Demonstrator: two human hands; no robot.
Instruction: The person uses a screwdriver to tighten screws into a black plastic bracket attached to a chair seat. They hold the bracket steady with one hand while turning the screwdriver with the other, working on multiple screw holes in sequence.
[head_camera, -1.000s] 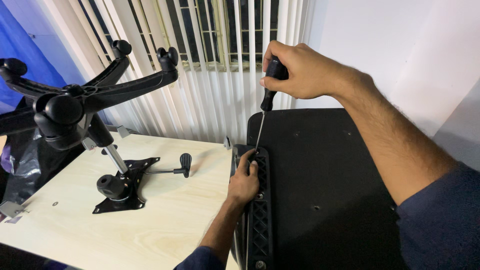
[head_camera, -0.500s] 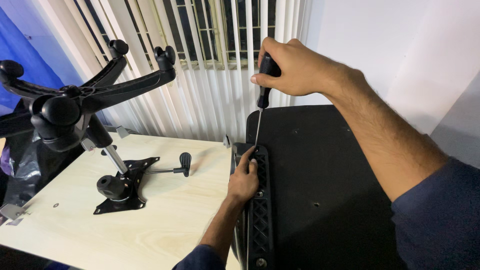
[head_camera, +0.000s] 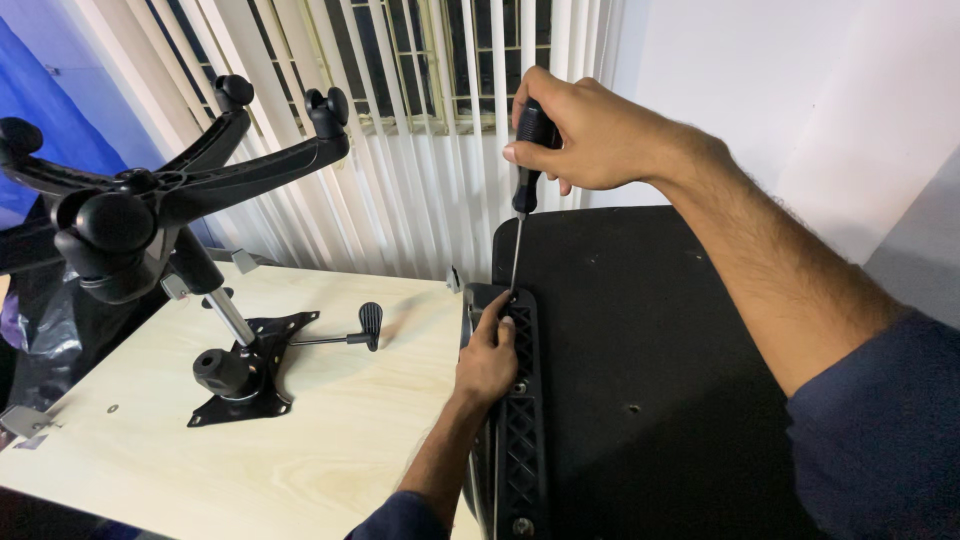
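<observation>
**Screwdriver upright at the bracket on the chair seat**

Right hand (head_camera: 590, 135) is up high, fingers clenched around the black handle of the screwdriver (head_camera: 522, 200), which stands almost vertical. Its thin metal shaft runs straight down and the tip meets the top end of the black plastic bracket (head_camera: 520, 400), a long latticed strip lying on the black seat panel (head_camera: 650, 370) along its left edge. Left hand (head_camera: 487, 362) is down low on that bracket, palm resting on it, fingers curled at the top end just beside the screwdriver tip; whether they pinch a screw there, I cannot tell, the spot is too dark. A screw head shows at the bracket's lower end.

Over to the left, on the pale wooden table (head_camera: 300, 450), lies the black tilt mechanism plate (head_camera: 250, 375) with its lever (head_camera: 345, 335) pointing right, well apart from both hands. Rising from the plate is a gas cylinder (head_camera: 225, 310), and on top of it sits the black star-shaped chair base (head_camera: 160, 195), its arms ending in caster sockets. White vertical blinds (head_camera: 400, 140) hang behind everything. No containers anywhere in view.
</observation>
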